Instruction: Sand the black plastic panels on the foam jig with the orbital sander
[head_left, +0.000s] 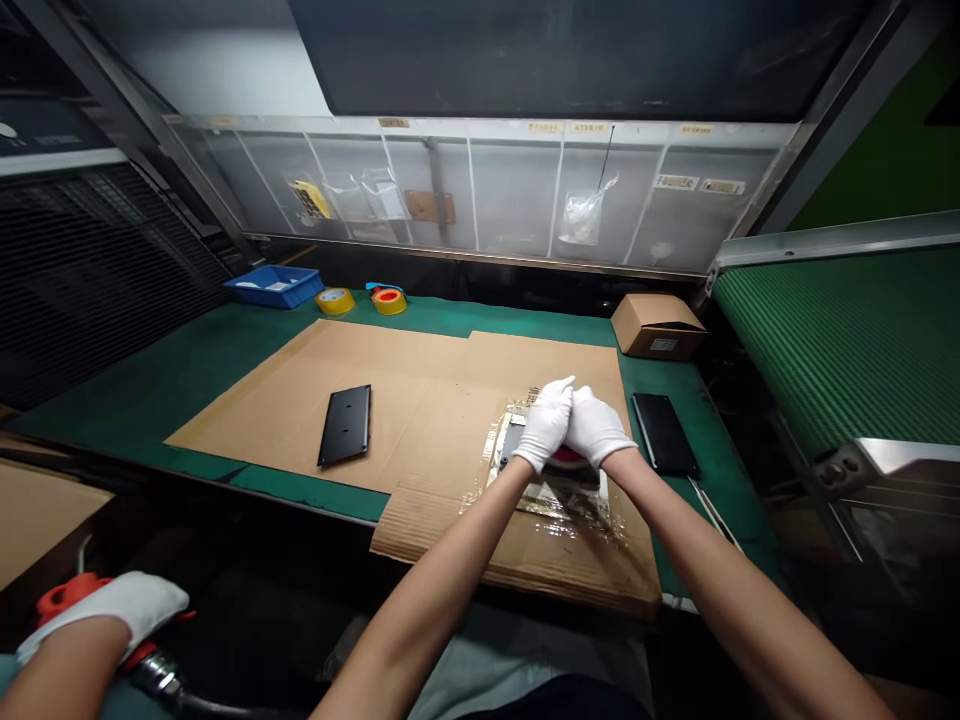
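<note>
My left hand (548,422) and my right hand (597,426), both in white gloves, are side by side above the right part of the cardboard sheet (442,400). Their fingers are closed and meet; what they grip is hidden. Below my wrists shows part of something red and dark, which I cannot name. Under it lies a flat panel (511,440) with a pale border, surrounded by shiny clear tape (555,528). A flat black panel (346,425) rests on the cardboard to the left. Another black panel (666,434) lies right of my hands, beside tweezers (716,512).
Along the back of the green table (225,340) are a blue tray (276,288), tape rolls (335,301) and a cardboard box (658,326). A ribbed green conveyor (847,320) borders the right. At lower left, another person's gloved hand (124,605) holds a red air gun (67,597).
</note>
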